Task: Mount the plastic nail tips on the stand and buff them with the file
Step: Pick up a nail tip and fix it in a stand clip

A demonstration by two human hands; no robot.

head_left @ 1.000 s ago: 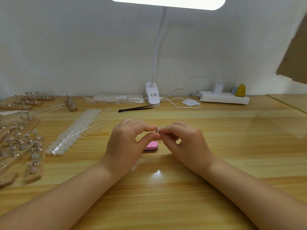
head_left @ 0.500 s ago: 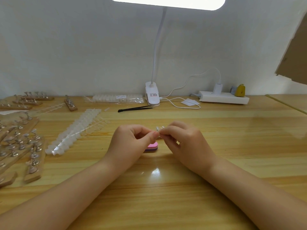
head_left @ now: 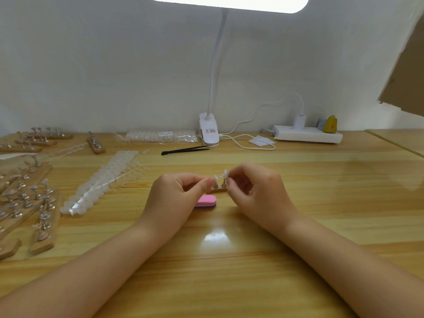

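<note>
Both forearms reach in from the near edge of the worktop (head_left: 229, 271) and meet around its middle. The left hand (head_left: 174, 198) curls with its thumb and forefinger pinched together on the left end of a small wooden stand (head_left: 219, 190), which sits between the two hands. The right hand (head_left: 257, 191) has its fingers (head_left: 231, 177) closed on a clear nail tip (head_left: 225, 173) at the top of the right of two metal posts showing on the stand; a second tip (head_left: 216, 177) sits on the left post. Just nearer than the stand, touching the left hand's edge, a pink file (head_left: 206, 201) lies flat.

Toward the left edge, many more wooden stands (head_left: 43, 216) with metal holders lie in rows, and beside them a long strip of clear tips (head_left: 101, 182) runs diagonally. Farther back, black tweezers (head_left: 185, 149) lie near the clamp of a white lamp (head_left: 208, 131), whose neck rises to a lit head above. A bag of tips (head_left: 158, 135) lies left of the clamp along the far edge. Toward the far right corner, a white power strip (head_left: 307, 135) holds a plug with a looping cable (head_left: 250, 143).
</note>
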